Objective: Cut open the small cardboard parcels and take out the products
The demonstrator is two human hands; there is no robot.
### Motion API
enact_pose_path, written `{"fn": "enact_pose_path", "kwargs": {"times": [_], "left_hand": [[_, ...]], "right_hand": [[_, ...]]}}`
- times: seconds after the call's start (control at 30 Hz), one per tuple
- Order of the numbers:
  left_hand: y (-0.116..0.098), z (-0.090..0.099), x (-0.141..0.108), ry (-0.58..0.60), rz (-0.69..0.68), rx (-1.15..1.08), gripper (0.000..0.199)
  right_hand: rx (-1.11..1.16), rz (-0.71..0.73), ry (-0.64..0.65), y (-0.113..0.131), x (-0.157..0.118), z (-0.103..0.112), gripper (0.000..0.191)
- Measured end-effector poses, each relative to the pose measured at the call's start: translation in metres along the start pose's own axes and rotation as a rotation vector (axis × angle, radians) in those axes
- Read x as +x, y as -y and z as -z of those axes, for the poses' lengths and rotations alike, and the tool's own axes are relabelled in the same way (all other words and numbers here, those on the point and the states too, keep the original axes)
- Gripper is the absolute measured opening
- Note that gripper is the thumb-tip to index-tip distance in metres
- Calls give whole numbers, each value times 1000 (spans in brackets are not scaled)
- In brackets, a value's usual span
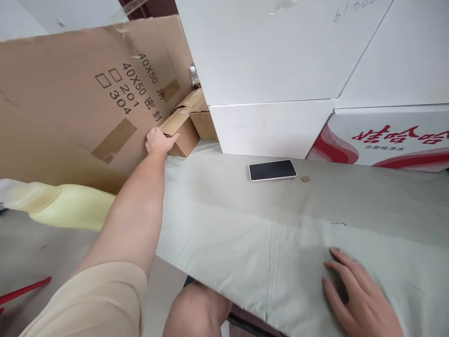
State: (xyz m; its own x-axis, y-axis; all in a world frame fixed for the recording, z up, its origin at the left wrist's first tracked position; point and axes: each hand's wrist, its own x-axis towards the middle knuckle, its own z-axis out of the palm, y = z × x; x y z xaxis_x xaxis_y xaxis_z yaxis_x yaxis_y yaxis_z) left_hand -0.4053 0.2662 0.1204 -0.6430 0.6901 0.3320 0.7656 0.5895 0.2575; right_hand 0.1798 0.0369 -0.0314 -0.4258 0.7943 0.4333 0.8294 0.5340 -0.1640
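Observation:
My left hand [160, 141] reaches to the far left corner of the cloth-covered table [224, 201]. It grips the near end of a small brown cardboard box [187, 135], with the thumb along the front edge. The other fingers are partly hidden between the box and a large cardboard sheet [80, 89]. A second small cardboard box [205, 122] stands just behind. On the cloth at the lower right rests my right hand [361, 295], fingers bent and apart, holding nothing. A phone [272, 170] with a dark screen lies flat, a tiny brown square piece [305, 179] beside it.
White boxes [273, 56] are stacked along the back, with a red-and-white printed carton [389, 138] at the right. A clear bottle [193, 76] shows behind the small boxes. Something pale yellow [70, 206] is left of my forearm. A red bar [26, 290] is lower left.

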Motion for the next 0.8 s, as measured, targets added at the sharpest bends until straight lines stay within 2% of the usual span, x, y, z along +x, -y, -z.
{"fn": "enact_pose_path", "kwargs": {"times": [0.2, 0.37, 0.5, 0.6, 0.67, 0.8], "left_hand": [[-4, 0, -9, 6, 17, -98, 61], [-17, 14, -41, 4, 98, -148, 65], [-24, 35, -95, -25, 182, -161, 62], [-15, 54, -148, -26, 158, -169, 60], [0, 68, -185, -9, 63, -179, 57], [36, 97, -251, 75, -307, -248, 57]], "right_hand": [[19, -11, 7, -2, -2, -4, 28], [29, -28, -4, -4, -5, -8, 26], [79, -52, 23, -3, -5, -9, 26], [123, -85, 59, -1, -3, -6, 26], [155, -99, 52, -1, -1, -1, 28], [121, -205, -64, -15, -4, 23, 29]]}}
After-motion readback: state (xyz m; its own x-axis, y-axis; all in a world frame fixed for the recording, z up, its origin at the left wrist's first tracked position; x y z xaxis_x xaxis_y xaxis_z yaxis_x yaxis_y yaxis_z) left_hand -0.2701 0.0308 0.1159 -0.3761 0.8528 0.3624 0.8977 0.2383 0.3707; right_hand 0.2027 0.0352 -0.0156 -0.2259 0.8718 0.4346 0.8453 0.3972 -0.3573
